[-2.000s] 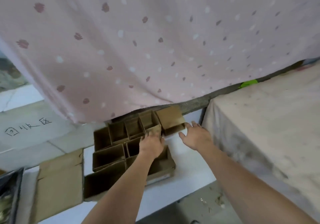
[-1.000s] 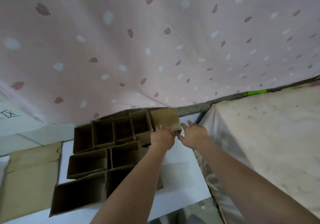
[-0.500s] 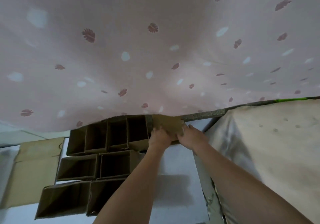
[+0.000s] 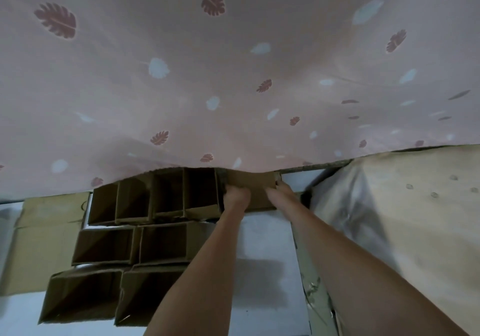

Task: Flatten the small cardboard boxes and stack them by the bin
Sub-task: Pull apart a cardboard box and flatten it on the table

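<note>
both hands on the rightmost small box (image 4: 249, 185), at the curtain (image 4: 233, 76) hem. left hand (image 4: 235, 196) and right hand (image 4: 281, 194) grip its sides, fingers curled. thin cardboard: judged light, creasable; hold at side edges. beside it, left: eight open boxes (image 4: 161, 242) counted; one flat sheet (image 4: 49, 231).

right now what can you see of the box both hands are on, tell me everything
The small cardboard box is plain brown corrugated card, its broad closed face turned to the camera. It sits at the right end of the back row of open boxes, its top edge tucked under the pink leaf-print cloth. The left hand grips its left side, the right hand its right. It is not yet flattened.
</note>
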Available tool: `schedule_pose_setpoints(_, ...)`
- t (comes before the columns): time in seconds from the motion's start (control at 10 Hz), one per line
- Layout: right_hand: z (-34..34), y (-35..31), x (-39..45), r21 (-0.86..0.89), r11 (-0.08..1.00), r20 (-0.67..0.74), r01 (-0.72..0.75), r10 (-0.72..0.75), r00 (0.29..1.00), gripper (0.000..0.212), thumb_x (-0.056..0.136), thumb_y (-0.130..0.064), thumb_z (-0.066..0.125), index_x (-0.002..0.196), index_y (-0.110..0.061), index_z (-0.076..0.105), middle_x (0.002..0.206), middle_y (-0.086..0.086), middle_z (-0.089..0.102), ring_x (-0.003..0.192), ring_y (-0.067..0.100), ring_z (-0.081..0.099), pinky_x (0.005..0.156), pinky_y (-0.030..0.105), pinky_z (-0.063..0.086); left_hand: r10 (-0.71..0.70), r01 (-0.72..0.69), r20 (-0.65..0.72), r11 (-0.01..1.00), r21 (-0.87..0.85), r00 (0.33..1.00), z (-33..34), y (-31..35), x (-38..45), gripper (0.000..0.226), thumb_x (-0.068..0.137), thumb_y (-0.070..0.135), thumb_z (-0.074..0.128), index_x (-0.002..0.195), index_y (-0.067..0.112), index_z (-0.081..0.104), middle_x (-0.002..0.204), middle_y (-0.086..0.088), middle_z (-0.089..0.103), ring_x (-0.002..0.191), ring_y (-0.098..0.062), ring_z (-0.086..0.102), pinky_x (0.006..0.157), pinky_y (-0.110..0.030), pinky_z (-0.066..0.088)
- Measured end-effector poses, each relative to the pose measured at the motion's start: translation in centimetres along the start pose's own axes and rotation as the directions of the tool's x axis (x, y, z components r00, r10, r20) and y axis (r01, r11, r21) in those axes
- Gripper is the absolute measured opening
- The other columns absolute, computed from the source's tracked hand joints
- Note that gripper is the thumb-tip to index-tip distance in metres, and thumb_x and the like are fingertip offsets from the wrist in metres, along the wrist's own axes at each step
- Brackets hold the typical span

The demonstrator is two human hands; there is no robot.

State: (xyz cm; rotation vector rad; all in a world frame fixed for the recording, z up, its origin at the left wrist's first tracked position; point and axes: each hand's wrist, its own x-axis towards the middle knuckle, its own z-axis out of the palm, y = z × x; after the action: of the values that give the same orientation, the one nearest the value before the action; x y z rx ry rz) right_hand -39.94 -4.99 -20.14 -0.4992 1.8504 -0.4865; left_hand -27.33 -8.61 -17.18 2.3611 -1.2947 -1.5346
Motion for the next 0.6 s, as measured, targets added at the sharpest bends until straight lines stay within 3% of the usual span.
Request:
schedule_pose_setpoints(0.1,-0.1,0.1,-0.2,0.000,1.000,-0.013,-0.003,0.003,1.000,0.071,0.095,-0.041,0.058,0.157,-0.024,0.026,0.153,0.005,0.043,0.132,0.030,0.047,0.108,0.036,0.042,-0.032,0.032,0.018,0.999,0.012,0.999,0.2,-0.4,-0.1,0.046,0.101,0.016,0.044,0.143,-0.003,0.041,0.143,-0.022,0.049,0.130,-0.037,0.049,0.105,-0.037,0.044)
schedule_pose_setpoints(0.2,-0.8,0.8,-1.2,0.013,1.000,-0.034,0.027,-0.027,0.999,0.049,0.094,-0.038,0.060,0.139,-0.020,0.050,0.129,0.001,0.060,0.102,0.021,0.055,0.090,0.031,0.046,-0.029,0.029,-0.006,0.999,-0.027,1.000,0.1,-0.7,-1.6,0.049,0.101,0.022,0.045,0.144,0.000,0.040,0.148,-0.021,0.041,0.131,-0.036,0.045,0.107,-0.038,0.043)
schedule_pose_setpoints(0.3,-1.9,2.0,-2.9,0.067,0.996,-0.028,0.053,-0.051,0.998,0.026,0.095,-0.032,0.059,0.119,-0.021,0.062,0.113,-0.001,0.066,0.094,0.018,0.061,0.084,0.032,0.053,-0.026,0.027,0.008,0.995,-0.100,1.000,0.1,-1.4,-3.2,0.057,0.102,0.025,0.046,0.152,0.003,0.029,0.155,-0.019,0.031,0.134,-0.038,0.042,0.110,-0.044,0.041)
schedule_pose_setpoints(0.4,-3.3,3.4,-5.2,0.115,0.992,-0.015,0.059,-0.058,0.998,0.013,0.098,-0.030,0.058,0.110,-0.027,0.058,0.099,-0.005,0.062,0.079,0.007,0.054,0.061,0.025,0.043,0.002,0.006,0.042,0.985,-0.173,0.999,-0.1,-1.9,-5.8,0.076,0.103,0.031,0.050,0.159,0.013,0.002,0.160,-0.017,0.024,0.138,-0.040,0.038,0.110,-0.049,0.041)
schedule_pose_setpoints(0.5,-4.3,5.8,-6.8,0.153,0.986,0.012,0.066,-0.069,0.998,0.008,0.099,-0.029,0.056,0.107,-0.027,0.058,0.102,-0.006,0.060,0.082,0.006,0.052,0.064,0.026,0.042,0.109,-0.090,0.052,0.954,-0.285,0.993,-0.4,-3.0,-8.0,0.066,0.100,0.032,0.057,0.149,0.018,0.015,0.148,-0.017,0.039,0.125,-0.037,0.049,0.106,-0.051,0.046)
schedule_pose_setpoints(0.6,-4.7,7.9,-8.0,0.183,0.981,0.071,0.058,-0.072,0.995,0.025,0.098,-0.029,0.057,0.122,-0.025,0.062,0.115,-0.002,0.060,0.097,0.015,0.057,0.070,0.030,0.046,0.192,-0.172,0.041,0.941,-0.292,0.980,-0.8,-4.3,-9.5,0.045,0.096,0.031,0.062,0.126,0.020,0.030,0.130,-0.014,0.046,0.112,-0.033,0.054,0.099,-0.053,0.051)
